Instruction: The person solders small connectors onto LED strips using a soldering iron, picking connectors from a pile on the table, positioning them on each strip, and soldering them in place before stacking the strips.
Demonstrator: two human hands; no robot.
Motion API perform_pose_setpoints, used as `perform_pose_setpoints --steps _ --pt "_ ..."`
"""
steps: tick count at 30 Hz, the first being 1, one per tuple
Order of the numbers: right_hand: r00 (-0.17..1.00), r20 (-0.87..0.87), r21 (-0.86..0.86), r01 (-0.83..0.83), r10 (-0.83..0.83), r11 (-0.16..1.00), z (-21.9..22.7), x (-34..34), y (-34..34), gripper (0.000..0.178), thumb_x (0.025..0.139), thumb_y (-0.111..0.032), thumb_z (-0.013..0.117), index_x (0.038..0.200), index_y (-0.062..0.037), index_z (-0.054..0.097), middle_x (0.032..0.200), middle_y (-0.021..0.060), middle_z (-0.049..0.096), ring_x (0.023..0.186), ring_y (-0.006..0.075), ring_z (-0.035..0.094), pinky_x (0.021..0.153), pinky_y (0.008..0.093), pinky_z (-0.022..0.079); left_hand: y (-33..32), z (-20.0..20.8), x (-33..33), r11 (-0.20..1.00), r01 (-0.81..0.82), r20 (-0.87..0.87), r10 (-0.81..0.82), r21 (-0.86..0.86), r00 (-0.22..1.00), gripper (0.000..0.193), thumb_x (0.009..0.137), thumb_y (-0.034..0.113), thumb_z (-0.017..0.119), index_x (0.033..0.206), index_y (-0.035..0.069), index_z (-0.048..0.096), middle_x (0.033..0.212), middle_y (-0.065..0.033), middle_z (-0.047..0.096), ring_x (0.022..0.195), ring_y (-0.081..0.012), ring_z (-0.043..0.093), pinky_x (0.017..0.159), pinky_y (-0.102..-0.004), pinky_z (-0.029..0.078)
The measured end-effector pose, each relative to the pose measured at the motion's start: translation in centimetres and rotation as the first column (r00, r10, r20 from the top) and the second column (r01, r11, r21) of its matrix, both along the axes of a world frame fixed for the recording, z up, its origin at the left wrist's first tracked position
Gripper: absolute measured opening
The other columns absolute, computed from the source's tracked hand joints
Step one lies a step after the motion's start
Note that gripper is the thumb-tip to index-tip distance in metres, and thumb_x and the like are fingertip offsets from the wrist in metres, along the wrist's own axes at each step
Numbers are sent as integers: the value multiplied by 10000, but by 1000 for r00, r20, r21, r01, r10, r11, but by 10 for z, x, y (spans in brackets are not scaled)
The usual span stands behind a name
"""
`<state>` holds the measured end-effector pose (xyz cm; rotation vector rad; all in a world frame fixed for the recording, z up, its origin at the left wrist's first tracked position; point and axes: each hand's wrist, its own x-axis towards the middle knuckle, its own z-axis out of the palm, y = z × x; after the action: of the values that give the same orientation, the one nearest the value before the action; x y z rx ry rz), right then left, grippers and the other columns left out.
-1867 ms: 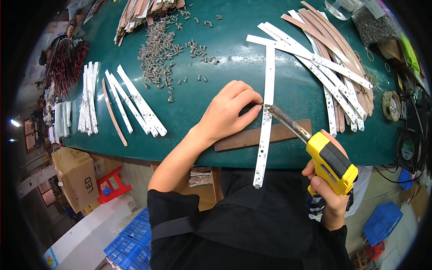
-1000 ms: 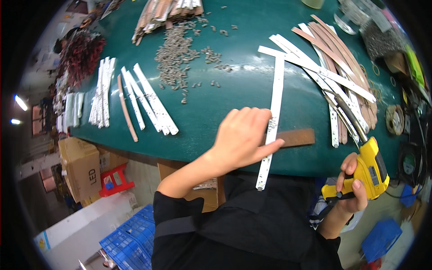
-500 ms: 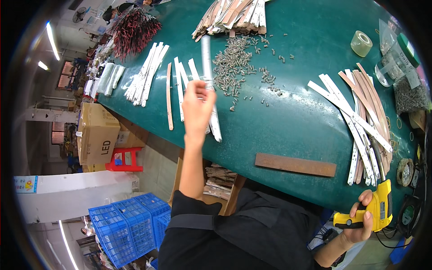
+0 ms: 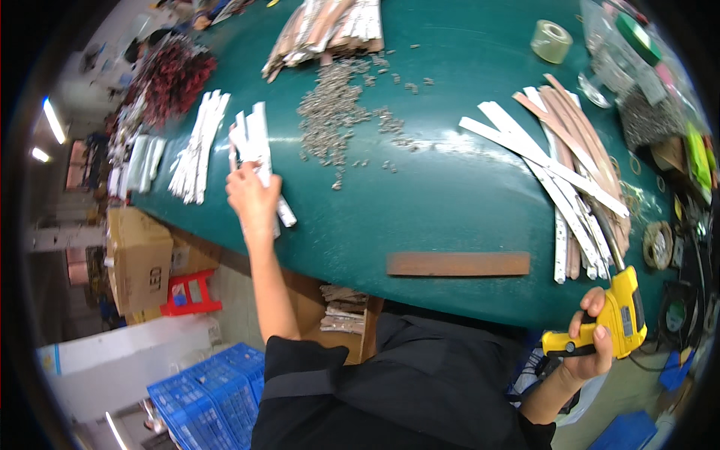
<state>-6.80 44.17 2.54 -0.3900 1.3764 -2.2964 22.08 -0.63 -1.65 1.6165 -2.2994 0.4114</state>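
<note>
On the left of the green table, my left hand reaches over a small bunch of long white strips. Its fingers are curled round them, though how many they hold is hidden. My right hand grips a yellow pistol-shaped tool at the lower right. From the tool a thin metal shaft points up past the near end of a crossed pile of white and brown strips. Left of my left hand lies another group of white strips.
Small metal pieces lie scattered mid-table, below a big stack of strips. A flat brown bar lies near the front edge. A tape roll and bags are at right. Blue crates and a red stool stand lower left.
My left hand has moved left and down onto the strips. The strip it held up is now lowered among the others, which are bunched closer together. My right hand still holds the yellow tool.
</note>
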Motion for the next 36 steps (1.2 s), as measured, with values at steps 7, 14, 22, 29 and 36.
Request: perform_pose_setpoints --steps 7,14,22,29,36 --pt "996 27 -94 85 -83 992 -1 -1 -3 647 746 -110 587 1293 122 330 904 154 474 921 213 454 482 206 496 69 55 -131 577 805 -445 -691 136 570 224 795 19 639 1017 48 634 999 -109 611 829 -228 608 760 -327 493" --pt "992 6 -181 123 -124 976 6 0 9 673 754 -111 581 1331 93 301 908 134 456 924 203 431 479 208 497 130 5 -271 113 991 -219 -971 -75 94 230 758 117 669 977 81 606 910 -77 597 825 -237 619 707 -352 520" --pt "977 19 -229 209 -210 951 -1 -1 34 621 766 -86 578 1302 76 308 934 123 425 936 195 398 500 203 486 108 8 -275 3 957 -74 -997 -291 -19 190 722 65 658 910 59 631 786 -34 584 693 -185 613 559 -286 523" --pt "994 76 -386 103 -80 917 -8 -9 24 567 770 -39 570 1251 52 283 938 106 367 932 182 354 533 206 474 118 17 -197 -250 945 -64 -961 -210 -269 197 758 46 636 952 8 642 910 -92 636 788 -194 660 621 -265 563" --pt "960 137 -469 -155 245 869 -5 10 -30 621 766 -65 573 1309 26 284 964 104 375 961 204 382 790 329 506 114 4 -169 -162 985 -329 -928 -65 -174 220 751 50 651 971 53 666 971 -76 652 853 -224 662 695 -311 558"
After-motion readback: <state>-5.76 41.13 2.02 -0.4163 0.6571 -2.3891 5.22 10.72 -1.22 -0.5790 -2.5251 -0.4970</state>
